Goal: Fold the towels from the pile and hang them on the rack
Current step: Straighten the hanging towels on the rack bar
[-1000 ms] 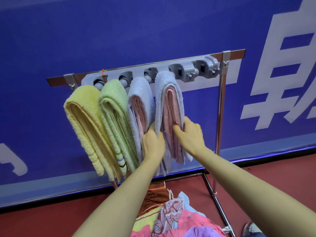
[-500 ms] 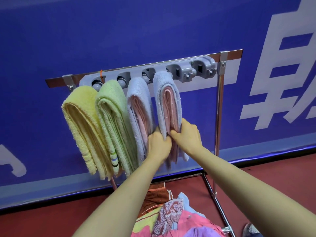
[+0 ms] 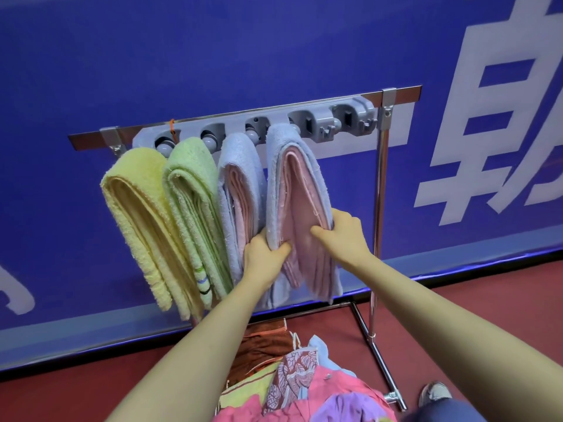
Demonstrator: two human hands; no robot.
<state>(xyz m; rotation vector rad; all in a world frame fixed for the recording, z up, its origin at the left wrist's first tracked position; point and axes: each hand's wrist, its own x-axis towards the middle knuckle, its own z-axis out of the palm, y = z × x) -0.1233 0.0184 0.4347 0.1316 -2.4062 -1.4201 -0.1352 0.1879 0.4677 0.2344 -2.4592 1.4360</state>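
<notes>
Rack (image 3: 380, 178), chrome tube: four folded terry towels hang edge to edge. My left hand (image 3: 262, 257) pinches the rightmost blue-pink towel (image 3: 292, 184) by its left fold, right hand (image 3: 344, 236) grips its right fold. Grey clips (image 3: 350, 118) free rightward. Pile (image 3: 304, 385), crumpled prints, below

Qty: 4 towels (image 3: 143, 214) (image 3: 192, 202) (image 3: 240, 190) (image 3: 298, 193), 2 hands (image 3: 263, 258) (image 3: 344, 236), 1 rack (image 3: 379, 208), 1 pile (image 3: 304, 391).
</notes>
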